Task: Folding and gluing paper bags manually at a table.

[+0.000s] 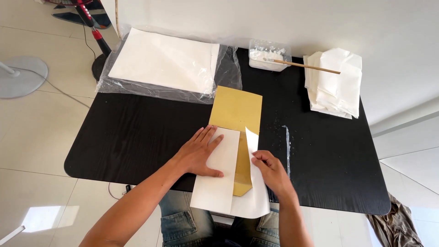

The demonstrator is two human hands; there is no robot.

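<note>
At the near edge of the black table [137, 137], the left hand [199, 153] lies flat with fingers spread, pinning the white paper [217, 183] over the yellow board [235, 110], while the right hand [270, 169] pinches the paper's right flap, lifting it to fold inward.

Bare black table [128, 137] lies open left; plastic-wrapped paper stack [164, 61], glue tub [269, 58] and folded pile [336, 84] crowd the far edge.
</note>
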